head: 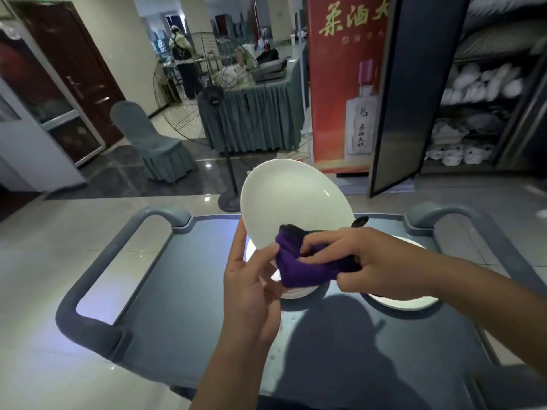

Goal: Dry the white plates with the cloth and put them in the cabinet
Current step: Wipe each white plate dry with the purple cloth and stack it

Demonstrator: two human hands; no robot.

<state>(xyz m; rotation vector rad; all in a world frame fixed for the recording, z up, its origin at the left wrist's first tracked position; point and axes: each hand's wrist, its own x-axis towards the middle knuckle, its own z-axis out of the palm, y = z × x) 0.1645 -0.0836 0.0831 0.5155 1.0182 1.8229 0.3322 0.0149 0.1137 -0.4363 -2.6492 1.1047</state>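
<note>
Head view — items as seen.

White plate [293, 199]: held tilted up above the cart, its inner face toward the camera, lower edge between the two hands.

Left hand [251, 279]: grips the plate's lower left rim, thumb on the front face, fingers behind it.

Right hand [349, 255]: fingers curled round the purple cloth [305, 267], pressing it against the plate's lower edge.

Purple cloth: bunched, wrapped over the bottom rim of the plate, dark at its upper fold.

Grey cart [177, 276]: flat top with looped handles at left and right; shadows of the arms fall across it. Water drops show on the near surface.

Further plates: one white plate [296, 292] lying flat on the cart under the cloth, another [408, 300] flat under the right forearm — both partly hidden.

Cabinet [479, 93]: far right, dark door [408, 99] swung open, shelves stacked with white crockery.

Background: red poster [343, 69], standing fan [213, 102], covered chair [148, 140], skirted table [260, 113], brown door [68, 72].
</note>
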